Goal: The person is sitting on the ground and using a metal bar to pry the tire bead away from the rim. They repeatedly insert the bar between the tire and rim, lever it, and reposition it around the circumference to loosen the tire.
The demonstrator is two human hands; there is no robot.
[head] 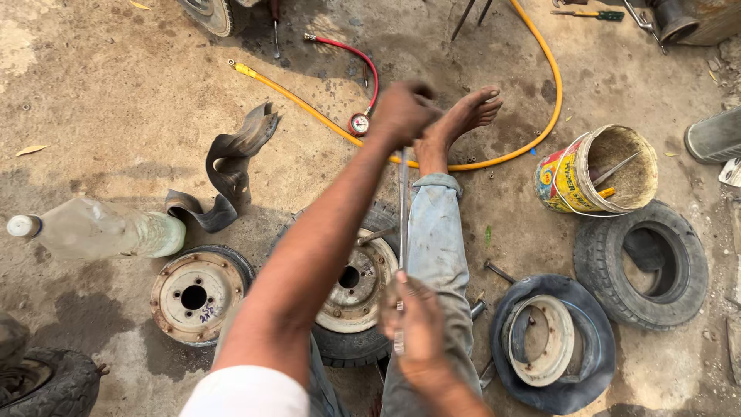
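Gripped a long metal bar [403,202] in both fists: left hand [403,112] clenched at top, right hand [421,328] lower, wheel rim [356,287] just beside that lower grip.

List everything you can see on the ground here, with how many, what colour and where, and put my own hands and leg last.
Wheel with tyre and rim: one, black tyre, rusty rim, centre, under the leg.
Bare rim: one, rusty, left of centre.
Tyre: one, black, right.
Inner tube with rim: one, black tube, pale rim, lower right.
Bucket: one, yellow and red, upper right.
Hose: one, orange, top.
Thin hose with gauge: one, red, top centre.
Rubber strip: one, black, left of centre.
Plastic bottle: one, clear, left.
Metal bar: one, grey, held in both hands.
Left hand: on the bar's top.
Right hand: lower on the bar.
Leg: one, grey trouser, barefoot.
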